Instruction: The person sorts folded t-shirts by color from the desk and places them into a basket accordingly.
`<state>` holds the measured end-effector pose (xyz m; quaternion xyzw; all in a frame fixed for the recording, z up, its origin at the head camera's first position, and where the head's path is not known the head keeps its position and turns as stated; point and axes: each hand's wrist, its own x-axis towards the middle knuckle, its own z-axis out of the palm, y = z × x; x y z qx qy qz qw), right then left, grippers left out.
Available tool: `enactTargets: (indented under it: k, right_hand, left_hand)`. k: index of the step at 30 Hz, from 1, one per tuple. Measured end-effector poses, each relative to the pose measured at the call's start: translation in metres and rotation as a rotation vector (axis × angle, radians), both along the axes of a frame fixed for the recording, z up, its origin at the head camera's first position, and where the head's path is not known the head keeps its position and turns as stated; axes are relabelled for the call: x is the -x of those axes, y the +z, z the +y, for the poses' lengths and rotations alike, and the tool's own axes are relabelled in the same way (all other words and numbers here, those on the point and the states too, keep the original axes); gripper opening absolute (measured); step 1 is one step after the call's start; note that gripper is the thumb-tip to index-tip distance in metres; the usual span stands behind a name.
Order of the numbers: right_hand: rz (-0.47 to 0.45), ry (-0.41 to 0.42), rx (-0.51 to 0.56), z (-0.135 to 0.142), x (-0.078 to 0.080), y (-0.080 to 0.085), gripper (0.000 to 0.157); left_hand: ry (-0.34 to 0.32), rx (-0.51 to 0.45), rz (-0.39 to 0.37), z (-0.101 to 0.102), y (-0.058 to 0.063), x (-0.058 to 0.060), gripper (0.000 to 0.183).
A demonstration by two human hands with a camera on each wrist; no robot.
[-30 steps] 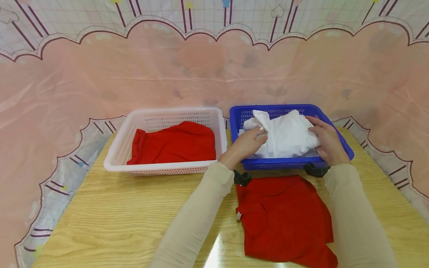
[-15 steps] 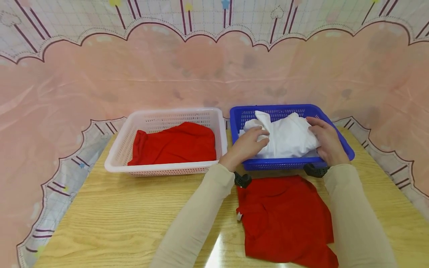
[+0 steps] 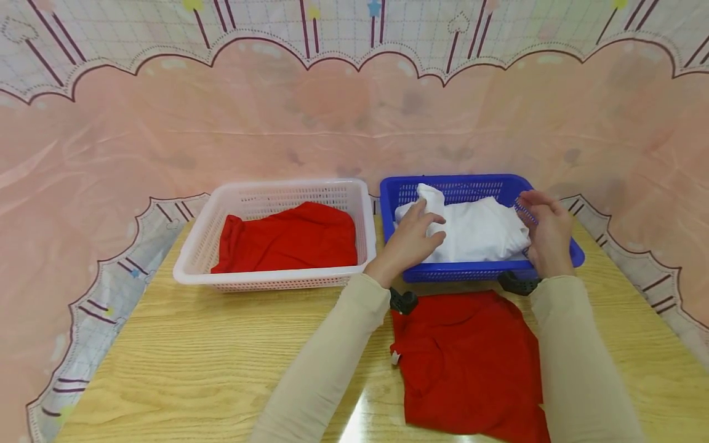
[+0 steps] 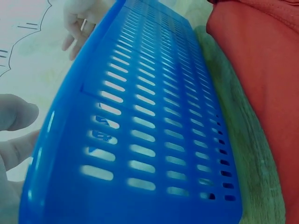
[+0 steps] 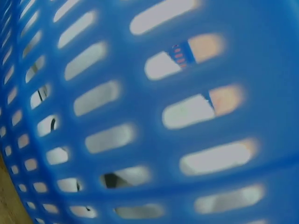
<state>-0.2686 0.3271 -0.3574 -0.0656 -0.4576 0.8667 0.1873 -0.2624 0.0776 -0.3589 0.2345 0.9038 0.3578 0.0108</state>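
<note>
A white cloth (image 3: 482, 231), folded into a bundle, lies in the blue basket (image 3: 465, 267), and a small flap of it sticks up at the left. My left hand (image 3: 410, 243) reaches over the basket's front left with its fingers against the cloth beside that flap, thumb and fingers spread apart. At the right end, my right hand (image 3: 549, 237) stands with loosely bent fingers beside the cloth's right edge; whether it touches cannot be told. The basket's slotted wall (image 4: 154, 107) fills much of the left wrist view and blocks the right wrist view.
To the left stands a white basket (image 3: 277, 277) holding a folded red cloth (image 3: 293, 237). Another red cloth (image 3: 471, 363), with a small white tag, lies spread on the wooden table (image 3: 210, 351) before the blue basket. A patterned curtain (image 3: 332, 129) hangs behind both baskets.
My right hand has let go of the cloth's right side and drawn slightly to the right. My left hand's fingers have extended toward the flap. The white bundle sits a little lower and flatter.
</note>
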Motion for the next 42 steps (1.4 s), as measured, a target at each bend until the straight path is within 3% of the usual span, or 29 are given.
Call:
enactTargets:
  k: [4,11,14,19,24,30,37,42]
  right_hand:
    - [0.064,-0.035,0.076,-0.002,-0.001,-0.002,0.025]
    - [0.147,-0.092,0.114,-0.005,-0.004,-0.003,0.021]
    - [0.205,-0.115,0.13,-0.007,-0.005,-0.004,0.018]
    - [0.28,-0.196,-0.043,-0.011,-0.008,-0.003,0.015]
    - [0.309,-0.211,-0.177,-0.015,-0.016,0.003,0.016]
    - [0.361,-0.104,-0.074,-0.021,-0.033,0.009,0.017]
    - [0.383,0.13,0.06,-0.023,-0.059,-0.004,0.019]
    - [0.375,0.303,0.087,-0.023,-0.083,-0.02,0.022]
  left_hand:
    - [-0.001,0.011,0.029,-0.002,-0.002,-0.003,0.028]
    - [-0.029,0.03,0.114,-0.005,-0.006,-0.003,0.026]
    - [-0.017,0.016,0.109,-0.008,-0.007,-0.003,0.025]
    - [-0.011,-0.092,0.06,-0.012,-0.008,-0.006,0.023]
    - [-0.022,-0.327,-0.02,-0.018,-0.007,-0.013,0.021]
    - [-0.053,-0.486,-0.079,-0.024,-0.008,-0.028,0.021]
    - [-0.078,-0.599,-0.111,-0.041,0.012,-0.071,0.021]
    - [-0.069,-0.649,-0.104,-0.052,0.001,-0.081,0.022]
